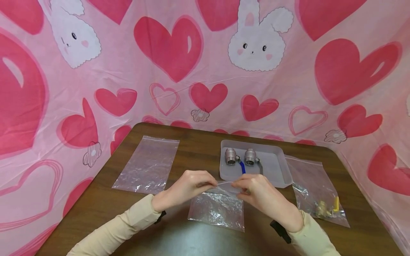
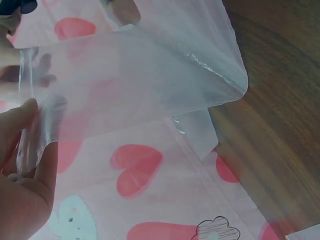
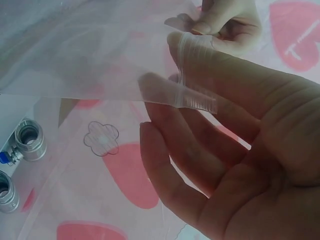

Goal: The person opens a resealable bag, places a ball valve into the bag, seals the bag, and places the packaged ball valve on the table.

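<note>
A clear zip-lock bag (image 1: 217, 209) hangs between both hands over the near middle of the table. My left hand (image 1: 191, 183) pinches the left end of its zip edge, thumb against fingers; the left wrist view shows this grip with the bag (image 2: 115, 90) stretched out flat. My right hand (image 1: 261, 195) pinches the other end of the ribbed zip strip (image 3: 197, 75) between thumb and fingers. Just beyond the hands, a translucent plastic tray (image 1: 275, 170) holds two metal ball valves, one with a blue lever (image 1: 242, 166) and one with a grey lever (image 1: 259, 166).
Flat on the left of the brown wooden table (image 1: 192, 142) lies another zip-lock bag (image 1: 148, 163). To the tray's right lies a third bag (image 1: 314, 177), with a brass-coloured fitting (image 1: 321, 209) and a yellow lever (image 1: 336, 204) inside. Heart-and-rabbit cloth (image 1: 221, 121) surrounds the table's far and side edges.
</note>
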`<state>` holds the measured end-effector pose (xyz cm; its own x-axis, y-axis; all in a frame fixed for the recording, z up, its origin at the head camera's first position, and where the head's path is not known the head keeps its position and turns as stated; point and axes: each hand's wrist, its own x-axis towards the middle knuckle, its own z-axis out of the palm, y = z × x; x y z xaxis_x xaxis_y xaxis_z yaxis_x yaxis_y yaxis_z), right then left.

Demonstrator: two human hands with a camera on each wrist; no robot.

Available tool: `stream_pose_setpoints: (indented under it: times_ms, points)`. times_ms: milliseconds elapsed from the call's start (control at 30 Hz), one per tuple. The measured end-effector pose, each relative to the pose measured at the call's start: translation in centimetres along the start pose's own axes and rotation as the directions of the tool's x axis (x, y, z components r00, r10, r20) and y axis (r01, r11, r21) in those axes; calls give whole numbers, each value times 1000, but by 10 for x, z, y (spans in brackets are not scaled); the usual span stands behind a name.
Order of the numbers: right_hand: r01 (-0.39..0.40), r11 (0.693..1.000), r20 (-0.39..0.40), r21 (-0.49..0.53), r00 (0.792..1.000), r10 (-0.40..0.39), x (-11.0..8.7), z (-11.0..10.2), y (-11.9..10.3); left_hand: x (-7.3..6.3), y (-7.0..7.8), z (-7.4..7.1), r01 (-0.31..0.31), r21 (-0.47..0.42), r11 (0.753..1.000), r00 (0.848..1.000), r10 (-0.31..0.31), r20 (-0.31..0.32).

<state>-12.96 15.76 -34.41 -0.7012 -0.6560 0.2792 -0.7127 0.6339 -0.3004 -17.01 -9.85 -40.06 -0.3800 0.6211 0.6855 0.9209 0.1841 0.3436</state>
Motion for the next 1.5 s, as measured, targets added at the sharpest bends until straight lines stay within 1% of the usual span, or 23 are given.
stream_pose_setpoints:
  times_ms: [200,300,433,567,733,833,933,1067,1300,1367,1500]
  points:
    - [-5,1000,9,15,1000,5,-1,1,1,0,1,-1,26,-9,1000,999,-26,19]
    - [-3,1000,6,24,1000,3,-1,2,2,-1,1,-2,21,6,1000,999,-21,27]
    - [-33,999,10,42,999,32,-2,1,3,-1,2,-3,-5,23,1000,999,4,49]
    - [-74,996,20,56,997,73,-2,-1,4,-1,3,-3,-36,19,999,996,34,82]
    - [-94,995,24,44,995,93,-2,-2,6,-1,2,-4,-64,28,998,994,61,90]
    - [-86,996,14,20,996,86,-3,-1,6,-1,1,-6,-55,44,998,996,52,77]
    - [-80,997,6,19,997,80,-4,-1,7,-1,1,-8,-25,51,998,997,22,70]
    - [-81,996,6,38,997,81,-4,-2,7,-2,2,-10,-15,59,998,997,10,83]
    - [-101,994,11,34,995,100,-5,-5,8,-1,2,-9,-78,62,995,990,70,118]
    - [-99,995,17,23,995,98,-5,-5,8,-1,2,-9,-64,59,996,991,56,123]
    - [-74,997,5,8,997,74,-6,-4,8,-2,2,-10,-7,73,997,995,0,104]
